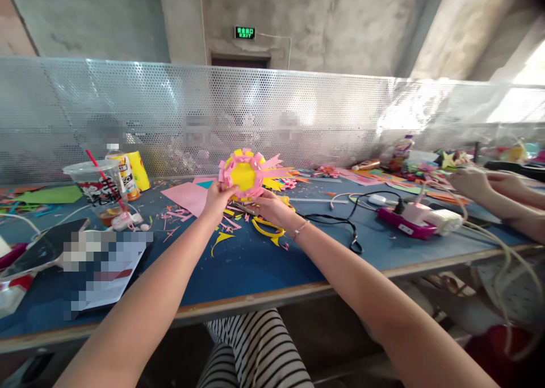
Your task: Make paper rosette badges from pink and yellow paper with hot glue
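Holding a pink and yellow paper craft up above the blue counter, both hands work at its lower edge; the step looks like shaping or checking the piece, and any next move would call for a light touch, since the thin strips could bend or tear.

At far left, a clear plastic cup with a red straw stands on the counter and holds a little brownish drink at the bottom. Just behind it stand a bottle and a yellow can; their contents cannot be told.

The left hand has its grip closed on the craft's lower left rim. The right hand pinches the lower right rim. Yellow scissors lie under the right wrist among paper scraps. Farther right, a pink power strip with a white plug sits near another person's hands.
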The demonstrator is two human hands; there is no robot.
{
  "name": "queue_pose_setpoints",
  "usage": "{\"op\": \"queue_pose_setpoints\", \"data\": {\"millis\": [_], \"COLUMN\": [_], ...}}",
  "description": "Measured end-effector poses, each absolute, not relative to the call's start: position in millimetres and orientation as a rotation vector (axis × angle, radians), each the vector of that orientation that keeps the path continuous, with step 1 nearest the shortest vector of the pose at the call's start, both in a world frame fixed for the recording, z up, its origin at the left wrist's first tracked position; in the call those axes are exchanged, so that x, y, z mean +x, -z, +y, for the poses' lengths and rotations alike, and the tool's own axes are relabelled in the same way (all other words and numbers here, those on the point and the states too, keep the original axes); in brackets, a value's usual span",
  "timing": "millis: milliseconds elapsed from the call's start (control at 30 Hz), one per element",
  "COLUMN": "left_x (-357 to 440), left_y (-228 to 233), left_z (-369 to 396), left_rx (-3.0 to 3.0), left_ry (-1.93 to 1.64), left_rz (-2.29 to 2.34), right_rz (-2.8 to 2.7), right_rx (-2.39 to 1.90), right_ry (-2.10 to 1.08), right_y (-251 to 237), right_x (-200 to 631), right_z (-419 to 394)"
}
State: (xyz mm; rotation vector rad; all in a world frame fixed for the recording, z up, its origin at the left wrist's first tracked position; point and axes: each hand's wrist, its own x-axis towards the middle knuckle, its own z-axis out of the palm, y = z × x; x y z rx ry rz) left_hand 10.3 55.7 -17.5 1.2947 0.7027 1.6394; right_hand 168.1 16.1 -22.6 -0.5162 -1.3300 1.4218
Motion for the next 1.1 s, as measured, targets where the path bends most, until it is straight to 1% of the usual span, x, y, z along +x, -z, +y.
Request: {"op": "queue_pose_setpoints", "data": {"millis": [233,433,700,800,967,1100], "left_x": [8.3,7.5,3.8,-6.0,-28.2,-34.7], "left_y": [24.1,21.5,15.2,9.5,3.3,6.6], "left_z": [64.2,59.6,59.0,62.6,67.9,72.2], "left_rx": [1.452,1.490,1.274,1.157,1.083,1.025], "left_ry": [-1.622,-1.633,-1.650,-1.672,-1.621,-1.592], "left_rz": [0.664,0.683,0.614,0.606,0.527,0.528], "right_rz": [-1.333,-1.298,-1.400,-1.379,-1.347,-1.391], "right_rx": [-0.593,-0.605,-0.629,-0.713,-0.890,-0.851], "right_ry": [-1.369,-1.409,-1.342,-1.325,-1.383,-1.379], "right_y": [26.7,28.3,28.9,30.1,28.5,28.4], "right_x": [165.8,168.1,170.7,180.5,198.4,195.4], "right_z": [17.7,18.4,25.2,30.2,34.7,32.7]}}
